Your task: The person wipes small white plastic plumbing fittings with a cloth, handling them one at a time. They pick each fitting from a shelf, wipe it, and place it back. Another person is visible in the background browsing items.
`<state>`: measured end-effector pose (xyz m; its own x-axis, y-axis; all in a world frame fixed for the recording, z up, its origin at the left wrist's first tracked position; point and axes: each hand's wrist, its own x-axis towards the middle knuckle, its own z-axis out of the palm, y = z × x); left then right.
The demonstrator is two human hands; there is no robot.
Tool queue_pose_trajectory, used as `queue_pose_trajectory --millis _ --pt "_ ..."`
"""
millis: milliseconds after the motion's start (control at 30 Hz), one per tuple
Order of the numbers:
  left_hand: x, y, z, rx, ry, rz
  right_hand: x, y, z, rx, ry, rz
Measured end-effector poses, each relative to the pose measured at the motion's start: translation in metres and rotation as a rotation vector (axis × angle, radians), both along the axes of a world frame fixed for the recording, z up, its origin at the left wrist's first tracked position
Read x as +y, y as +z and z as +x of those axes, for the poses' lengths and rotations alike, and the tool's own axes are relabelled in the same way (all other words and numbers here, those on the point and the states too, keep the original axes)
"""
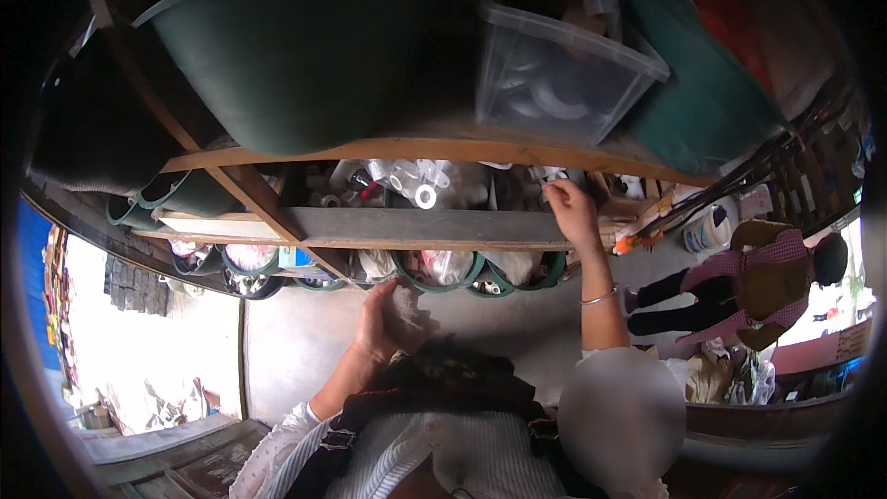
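Note:
In front of my body, my left hand (375, 322) is closed around a grey, fuzzy cloth-like bundle (403, 310); its exact kind is unclear. My right hand (573, 211), with a bangle on the wrist, reaches to the front of a wooden shelf compartment (429, 225). Its curled fingertips are close to pale pieces (547, 172), and whether they grip one is too small to tell. Left of that hand, white plastic pipe fittings (424, 195) and clear plastic bags (454, 177) fill the compartment.
Above hang over a large green tub (277, 62), a clear plastic box (565, 76) and another green tub (707, 90). Green buckets (438, 285) with bagged parts stand below the shelf. Another person (752, 284) is at the right, beside a white pail (707, 230).

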<state>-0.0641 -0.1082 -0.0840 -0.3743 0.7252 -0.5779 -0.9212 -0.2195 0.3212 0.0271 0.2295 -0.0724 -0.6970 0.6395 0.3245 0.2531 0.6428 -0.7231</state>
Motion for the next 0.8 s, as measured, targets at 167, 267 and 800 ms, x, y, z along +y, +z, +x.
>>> queue_pose_trajectory --millis 167,267,800 --pt "-0.002 -0.005 -0.014 -0.002 -0.025 0.082 -0.040 0.003 -0.035 -0.504 0.013 0.262" --pt "0.004 0.011 -0.014 -0.063 0.003 -0.003 -0.047 0.008 -0.043 -0.598 0.036 0.209" --pt "-0.160 0.037 -0.021 0.678 0.638 0.299 -0.042 -0.003 -0.009 -0.085 0.300 -0.242"
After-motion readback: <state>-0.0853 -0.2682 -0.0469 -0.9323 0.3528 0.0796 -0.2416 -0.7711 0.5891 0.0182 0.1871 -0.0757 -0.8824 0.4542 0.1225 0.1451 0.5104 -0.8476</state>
